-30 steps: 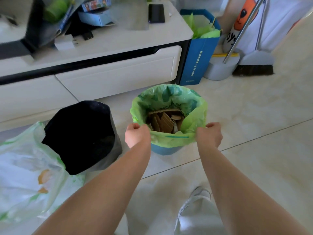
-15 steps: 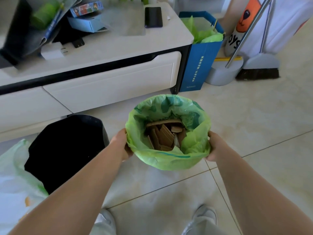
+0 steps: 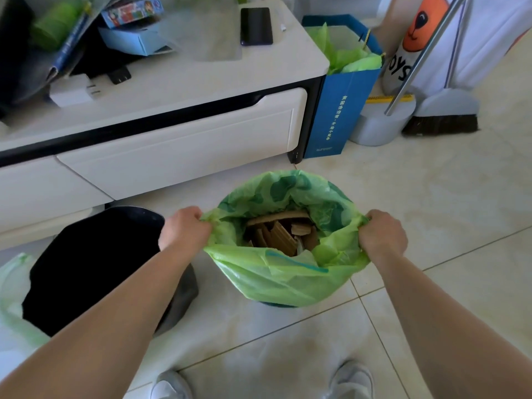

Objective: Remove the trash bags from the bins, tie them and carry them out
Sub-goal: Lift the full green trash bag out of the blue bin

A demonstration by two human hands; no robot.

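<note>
A green trash bag [image 3: 276, 277] holding brown cardboard scraps [image 3: 280, 233] stands in a small blue bin [image 3: 277, 304], of which only a sliver of the base shows under the bag. My left hand [image 3: 184, 228] is closed on the bag's left rim. My right hand [image 3: 383, 236] is closed on its right rim. The rim is pulled up and stretched wide between both hands, off the bin's edge. To the left stands a second bin with a black bag [image 3: 92, 269].
A pale green and white plastic bag [image 3: 13, 298] lies at far left. A white low cabinet [image 3: 161, 133] runs behind. A blue paper bag [image 3: 342, 110], a grey dustpan [image 3: 380, 125] and a broom [image 3: 443, 122] stand at back right. My shoes [image 3: 351, 378] are on the tiled floor.
Both hands moved from under the folded-over rim to its sides and pulled the green bag's edge up off the bin. The view shifted closer and lower.
</note>
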